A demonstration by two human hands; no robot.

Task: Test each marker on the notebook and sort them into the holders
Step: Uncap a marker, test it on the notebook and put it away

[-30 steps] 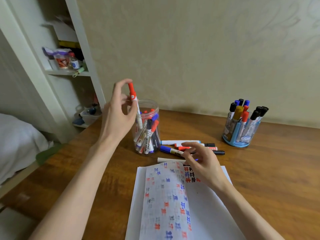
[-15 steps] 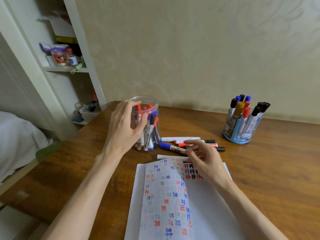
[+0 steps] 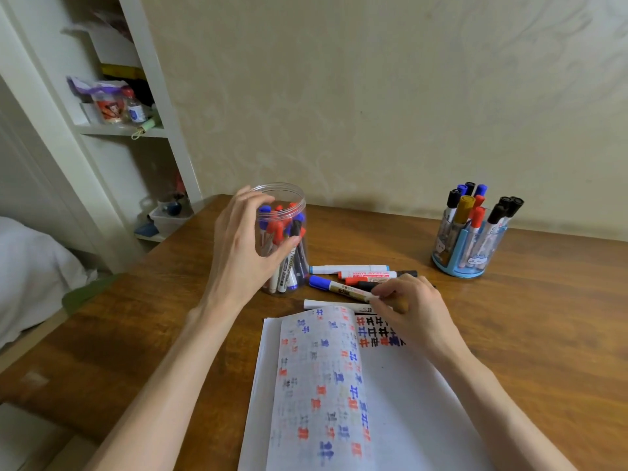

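Head: blue-capped, gold-banded marker

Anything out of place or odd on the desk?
Nothing spilled or damaged. Loose markers lie flat on the wooden desk between the clear plastic jar and open white notebook, unsorted; right hand pinches the blue-capped marker. Notebook's left page bows upward.

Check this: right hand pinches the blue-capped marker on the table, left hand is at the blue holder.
One error: the head view shows the left hand at the clear jar, not the blue holder. The right hand does pinch the blue-capped marker.
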